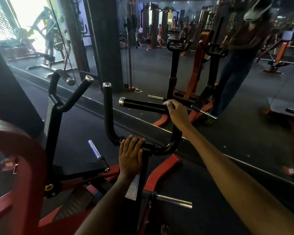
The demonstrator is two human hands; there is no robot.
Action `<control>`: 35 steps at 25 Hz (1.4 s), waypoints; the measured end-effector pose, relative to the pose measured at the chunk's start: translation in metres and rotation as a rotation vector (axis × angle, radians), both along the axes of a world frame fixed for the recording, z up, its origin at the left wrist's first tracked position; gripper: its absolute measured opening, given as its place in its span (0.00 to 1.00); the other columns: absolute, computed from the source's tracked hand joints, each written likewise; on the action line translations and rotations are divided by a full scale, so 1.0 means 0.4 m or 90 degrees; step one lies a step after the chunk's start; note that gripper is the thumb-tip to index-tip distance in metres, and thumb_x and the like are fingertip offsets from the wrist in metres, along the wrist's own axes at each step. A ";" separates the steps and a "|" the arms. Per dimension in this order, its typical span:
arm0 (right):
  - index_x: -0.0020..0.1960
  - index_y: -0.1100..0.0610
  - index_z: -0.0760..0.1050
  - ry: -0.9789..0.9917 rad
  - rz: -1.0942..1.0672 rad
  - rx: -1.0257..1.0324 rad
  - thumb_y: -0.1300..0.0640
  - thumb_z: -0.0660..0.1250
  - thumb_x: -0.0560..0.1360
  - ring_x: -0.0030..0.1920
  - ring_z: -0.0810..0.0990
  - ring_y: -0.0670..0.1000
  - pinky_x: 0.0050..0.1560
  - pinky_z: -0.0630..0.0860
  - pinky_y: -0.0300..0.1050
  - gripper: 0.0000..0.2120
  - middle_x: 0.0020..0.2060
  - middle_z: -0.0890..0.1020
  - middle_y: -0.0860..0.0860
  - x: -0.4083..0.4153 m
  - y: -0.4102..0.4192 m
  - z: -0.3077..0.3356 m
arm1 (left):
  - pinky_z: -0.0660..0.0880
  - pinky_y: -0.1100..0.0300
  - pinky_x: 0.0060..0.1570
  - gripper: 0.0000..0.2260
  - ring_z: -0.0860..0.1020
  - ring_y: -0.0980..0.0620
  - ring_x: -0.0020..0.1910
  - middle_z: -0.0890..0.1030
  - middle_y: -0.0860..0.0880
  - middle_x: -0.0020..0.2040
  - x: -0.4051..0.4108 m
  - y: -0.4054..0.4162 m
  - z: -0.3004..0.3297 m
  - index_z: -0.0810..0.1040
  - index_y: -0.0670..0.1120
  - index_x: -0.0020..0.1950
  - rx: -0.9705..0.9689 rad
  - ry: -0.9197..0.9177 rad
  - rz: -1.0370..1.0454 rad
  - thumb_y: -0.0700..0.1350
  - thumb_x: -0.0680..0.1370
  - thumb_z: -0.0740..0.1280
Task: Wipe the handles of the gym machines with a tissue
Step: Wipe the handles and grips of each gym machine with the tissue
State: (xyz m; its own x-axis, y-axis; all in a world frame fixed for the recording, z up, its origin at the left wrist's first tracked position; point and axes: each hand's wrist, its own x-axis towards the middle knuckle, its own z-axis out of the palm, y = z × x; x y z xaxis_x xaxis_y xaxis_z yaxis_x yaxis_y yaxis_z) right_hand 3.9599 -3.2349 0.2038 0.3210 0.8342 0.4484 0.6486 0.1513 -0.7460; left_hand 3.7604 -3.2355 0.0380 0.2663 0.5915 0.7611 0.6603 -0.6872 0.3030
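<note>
A black horizontal handle [143, 105] with a silver end cap sticks out to the left at mid-frame. My right hand [176, 112] grips it near its right end, with a bit of white tissue [166, 102] showing under the fingers. An upright black handle [107, 109] with a silver cap stands just left of it. My left hand [130, 155] rests on the black crossbar [156, 147] that joins the two handles, fingers curled over its top.
A second pair of black handles [78, 92] rises at the left by a red padded frame [20, 150]. Chrome weight pegs [174, 200] stick out below. A wall mirror [193, 65] ahead reflects the machine and a person. The floor is dark rubber.
</note>
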 end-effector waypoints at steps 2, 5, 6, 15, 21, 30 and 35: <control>0.55 0.62 0.78 -0.047 0.025 0.085 0.59 0.59 0.80 0.47 0.80 0.45 0.52 0.76 0.38 0.11 0.48 0.83 0.53 -0.005 -0.005 -0.012 | 0.55 0.50 0.73 0.19 0.68 0.44 0.70 0.77 0.45 0.62 -0.005 0.006 0.006 0.78 0.45 0.64 -0.012 0.008 0.002 0.48 0.81 0.52; 0.61 0.62 0.75 -0.205 -0.006 0.169 0.62 0.60 0.79 0.58 0.79 0.50 0.59 0.76 0.44 0.13 0.56 0.80 0.56 0.023 -0.069 -0.086 | 0.54 0.49 0.74 0.18 0.64 0.44 0.72 0.75 0.44 0.65 -0.016 -0.019 -0.005 0.74 0.46 0.67 -0.028 0.051 -0.014 0.47 0.81 0.52; 0.64 0.62 0.73 -0.259 -0.006 0.184 0.64 0.60 0.79 0.62 0.77 0.51 0.62 0.74 0.45 0.14 0.59 0.79 0.56 0.034 -0.092 -0.108 | 0.53 0.49 0.75 0.18 0.63 0.44 0.73 0.74 0.44 0.67 -0.017 -0.023 -0.005 0.72 0.46 0.68 -0.035 0.063 -0.011 0.47 0.82 0.52; 0.60 0.61 0.75 -0.179 0.200 0.117 0.63 0.56 0.79 0.60 0.77 0.52 0.64 0.70 0.43 0.13 0.58 0.79 0.55 -0.095 -0.138 -0.147 | 0.61 0.44 0.73 0.23 0.62 0.44 0.75 0.68 0.46 0.74 -0.023 -0.112 0.086 0.69 0.46 0.73 -0.148 0.187 0.075 0.53 0.82 0.52; 0.58 0.61 0.75 -0.162 0.200 0.076 0.62 0.57 0.80 0.53 0.80 0.57 0.54 0.76 0.50 0.11 0.52 0.81 0.58 -0.199 -0.095 -0.169 | 0.66 0.44 0.69 0.20 0.73 0.42 0.67 0.76 0.45 0.67 -0.201 -0.165 0.133 0.75 0.44 0.67 -0.123 0.234 0.211 0.51 0.80 0.56; 0.53 0.61 0.78 -0.068 0.197 0.111 0.61 0.59 0.80 0.50 0.81 0.55 0.50 0.73 0.41 0.09 0.49 0.83 0.56 -0.396 -0.021 -0.130 | 0.44 0.47 0.76 0.19 0.60 0.40 0.76 0.68 0.41 0.74 -0.627 -0.078 0.393 0.73 0.42 0.69 0.074 0.205 0.510 0.46 0.81 0.58; 0.54 0.62 0.78 -0.055 0.142 0.081 0.62 0.60 0.80 0.51 0.81 0.58 0.50 0.73 0.45 0.09 0.49 0.83 0.58 -0.462 0.045 -0.134 | 0.40 0.49 0.76 0.20 0.59 0.39 0.76 0.67 0.40 0.74 -0.735 -0.034 0.417 0.73 0.40 0.69 0.090 0.187 0.572 0.48 0.81 0.55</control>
